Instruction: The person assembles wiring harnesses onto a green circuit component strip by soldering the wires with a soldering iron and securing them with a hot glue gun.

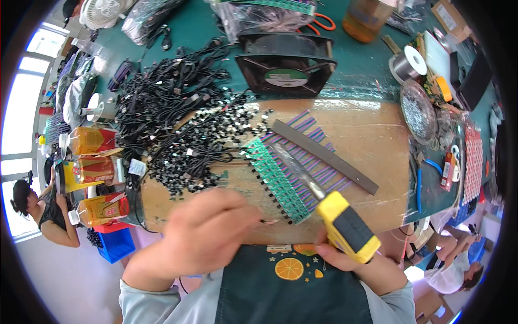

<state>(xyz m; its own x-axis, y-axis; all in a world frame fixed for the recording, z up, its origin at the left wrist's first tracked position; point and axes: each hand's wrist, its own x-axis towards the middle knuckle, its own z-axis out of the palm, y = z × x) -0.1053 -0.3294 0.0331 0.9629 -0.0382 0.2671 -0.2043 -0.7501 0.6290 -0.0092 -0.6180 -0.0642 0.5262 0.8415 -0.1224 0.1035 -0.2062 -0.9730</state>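
Hands (208,229) apart (yellow tool (347,225) in right (341,259))

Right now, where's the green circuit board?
In the head view, the green circuit board lies near centre, black cables at left, the flat bar at right.

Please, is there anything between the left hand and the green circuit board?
Nothing visible blocks the way: between the left hand and the green circuit board lie only brown worktop and a short wire end.
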